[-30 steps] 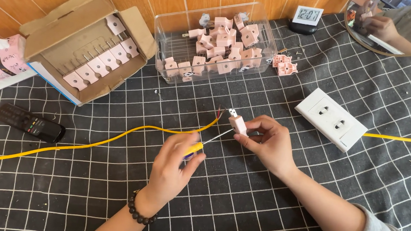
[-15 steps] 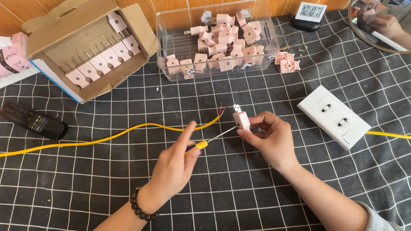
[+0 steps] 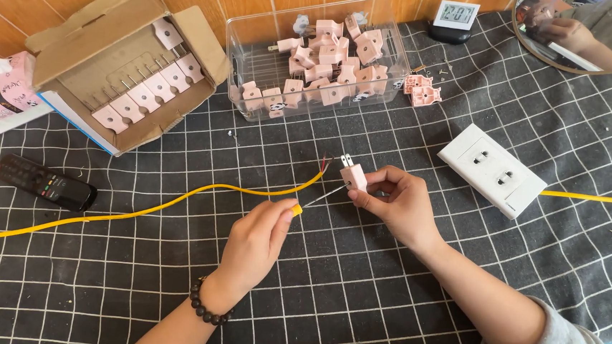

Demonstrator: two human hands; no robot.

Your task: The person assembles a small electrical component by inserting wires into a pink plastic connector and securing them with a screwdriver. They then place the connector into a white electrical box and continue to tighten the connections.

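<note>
Open brown cardboard box [image 3: 123,59] of pink plug parts is lying well up-left of the left hand [image 3: 258,240]; clear plastic tub [image 3: 314,57] of pink plugs is sitting above both hands. White rectangular double socket plate [image 3: 493,171] is resting just right of the right hand [image 3: 401,204]. Long yellow cable [image 3: 145,209] is trailing left. Left hand is pinching a yellow-handled screwdriver [image 3: 311,201]; right hand is gripping a small pink two-prong plug [image 3: 353,175], tip touching.

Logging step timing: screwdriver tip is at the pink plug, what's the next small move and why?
Probably seat the tip and turn. The left hand holds the yellow-handled screwdriver with its shaft reaching the pink plug, which the right hand steadies; the yellow cable lies loose beside it.
</note>
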